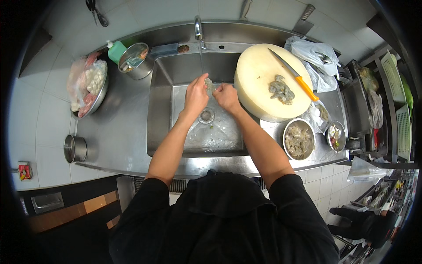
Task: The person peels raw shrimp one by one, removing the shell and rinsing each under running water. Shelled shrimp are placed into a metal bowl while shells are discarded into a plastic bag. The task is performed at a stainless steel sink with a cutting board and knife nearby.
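Over the stainless steel sink [217,138], my left hand [196,94] holds a grey raw shrimp [208,85] between thumb and fingers. My right hand [226,96] is at the shrimp's right side with its fingertips pinched together; whether they grip part of it is too small to tell. A thin stream of water [201,61] runs from the faucet [197,29] behind my left hand. To the right, a thick round cutting board [254,72] carries a small pile of raw shrimp [282,90] and a knife with an orange handle [305,87].
A metal bowl of shrimp [299,138] and a smaller bowl of scraps [336,136] stand right, near plastic bags [313,56]. Left are a bowl of bagged food [89,85], a metal pot [135,61], a green pump bottle [116,51] and a small pot [75,148]. A person [366,224] stands far right.
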